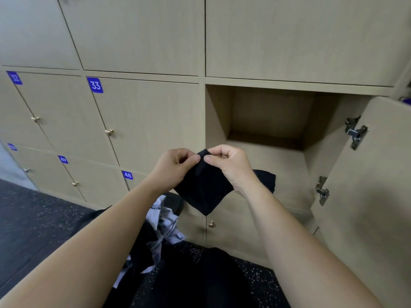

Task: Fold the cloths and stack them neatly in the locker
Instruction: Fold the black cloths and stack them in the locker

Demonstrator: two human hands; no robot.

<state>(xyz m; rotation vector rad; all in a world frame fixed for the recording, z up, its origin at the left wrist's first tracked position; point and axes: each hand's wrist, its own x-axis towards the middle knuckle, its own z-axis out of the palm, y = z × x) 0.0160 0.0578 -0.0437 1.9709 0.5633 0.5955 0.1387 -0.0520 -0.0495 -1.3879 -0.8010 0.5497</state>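
Observation:
A black cloth (205, 187) hangs in the air in front of the open locker (266, 121), its top corner pinched between both hands. My left hand (175, 165) pinches the corner from the left and my right hand (229, 163) pinches it from the right, thumbs nearly touching. Part of the cloth trails to the right behind my right wrist. The locker's inside shows bare wood, with nothing in it that I can see. Below my arms lies a heap of grey and dark cloths (162, 227) on the floor.
The locker's door (373, 174) stands swung open at the right, hinges showing. Shut lockers numbered 33 (95, 85) and 48 (127, 175) fill the wall at the left, with small brass knobs. The floor (33, 218) is dark and speckled.

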